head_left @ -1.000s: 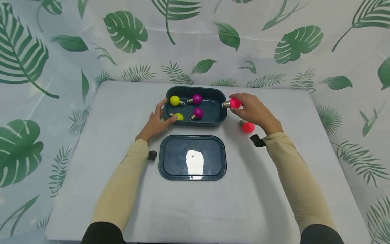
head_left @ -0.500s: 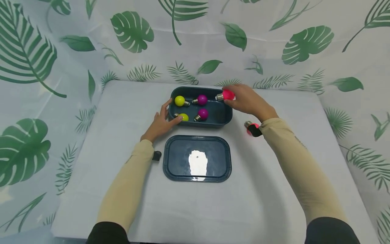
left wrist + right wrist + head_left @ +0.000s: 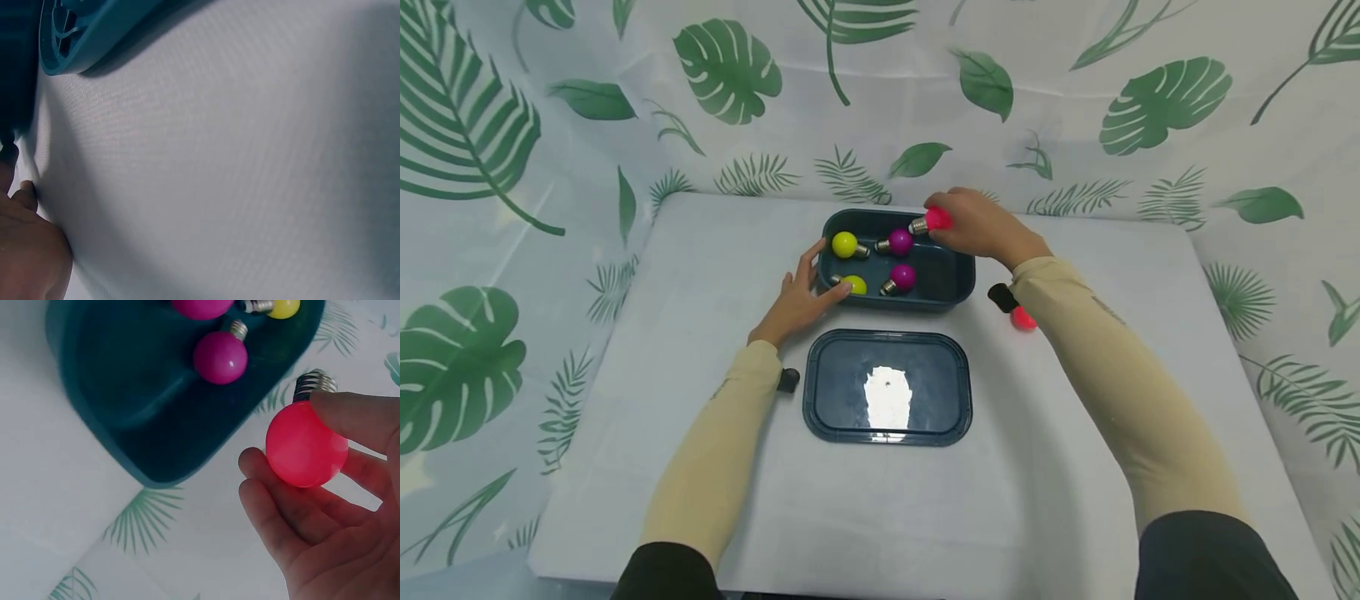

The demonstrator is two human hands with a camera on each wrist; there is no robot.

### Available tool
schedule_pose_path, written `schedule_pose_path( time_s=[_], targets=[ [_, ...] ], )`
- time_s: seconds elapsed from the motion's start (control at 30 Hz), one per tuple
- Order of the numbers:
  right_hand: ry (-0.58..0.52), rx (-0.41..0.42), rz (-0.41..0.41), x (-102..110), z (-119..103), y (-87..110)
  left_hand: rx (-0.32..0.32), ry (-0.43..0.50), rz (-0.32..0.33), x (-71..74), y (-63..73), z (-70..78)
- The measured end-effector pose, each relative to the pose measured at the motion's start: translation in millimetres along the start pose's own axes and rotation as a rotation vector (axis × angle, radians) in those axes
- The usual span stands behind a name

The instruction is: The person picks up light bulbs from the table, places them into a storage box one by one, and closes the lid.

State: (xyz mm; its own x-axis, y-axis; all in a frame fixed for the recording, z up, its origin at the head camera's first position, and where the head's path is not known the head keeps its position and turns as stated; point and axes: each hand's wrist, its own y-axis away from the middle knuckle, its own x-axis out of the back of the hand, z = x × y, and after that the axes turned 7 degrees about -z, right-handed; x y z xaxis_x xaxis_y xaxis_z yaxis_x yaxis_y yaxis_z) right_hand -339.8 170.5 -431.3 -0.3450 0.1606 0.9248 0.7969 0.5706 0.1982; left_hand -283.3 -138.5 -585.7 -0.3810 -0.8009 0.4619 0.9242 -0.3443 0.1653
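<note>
A dark blue rectangular box (image 3: 943, 271) stands on the table, holding two yellow light bulbs and two purple light bulbs. Its left end is held by my left hand (image 3: 796, 306), with the thumb at the front rim and fingers at the left side. My right hand (image 3: 981, 225) pinches a red light bulb (image 3: 306, 447) between thumb and fingers. In the head view this bulb overlaps the box's back rim, metal cap pointing left. Inside, the yellow bulbs (image 3: 844, 244) lie at the left; the purple bulbs (image 3: 903, 276) lie near the middle.
A matching dark blue lid (image 3: 838, 392) lies flat in front of the box. Another red light bulb (image 3: 1023, 319) rests right of the box, partly hidden by the right wrist's black camera (image 3: 1002, 297). A leaf-printed cloth (image 3: 850, 67) hangs behind the white table (image 3: 880, 517).
My right hand has carried the red bulb leftward and back, from beside the box's right end to its back rim. My left hand keeps its hold on the box. The head view shifted slightly.
</note>
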Motion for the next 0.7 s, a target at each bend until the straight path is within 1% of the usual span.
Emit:
schedule_pose_path(
  time_s=[0.13,0.3,0.43,0.6,0.7],
  targets=[
    [-0.004,-0.006,-0.005,-1.6,-2.1,-11.4,-0.003,0.013,0.003,0.0,0.0,-1.0],
    [-0.019,-0.063,-0.037,-7.6,0.7,-22.1,-0.017,0.011,0.002,-1.2,-2.4,-2.3],
    [-0.025,-0.093,-0.063,-13.0,4.1,-26.4,-0.023,0.004,0.011,-2.1,-2.8,-2.8],
    [-0.036,-0.122,-0.083,-16.2,8.5,-29.2,-0.007,-0.012,0.014,-2.6,-2.3,-3.7],
    [-0.024,-0.127,-0.093,-16.5,11.6,-31.7,-0.002,-0.015,0.015,-1.9,-2.1,-3.4]
  ],
)
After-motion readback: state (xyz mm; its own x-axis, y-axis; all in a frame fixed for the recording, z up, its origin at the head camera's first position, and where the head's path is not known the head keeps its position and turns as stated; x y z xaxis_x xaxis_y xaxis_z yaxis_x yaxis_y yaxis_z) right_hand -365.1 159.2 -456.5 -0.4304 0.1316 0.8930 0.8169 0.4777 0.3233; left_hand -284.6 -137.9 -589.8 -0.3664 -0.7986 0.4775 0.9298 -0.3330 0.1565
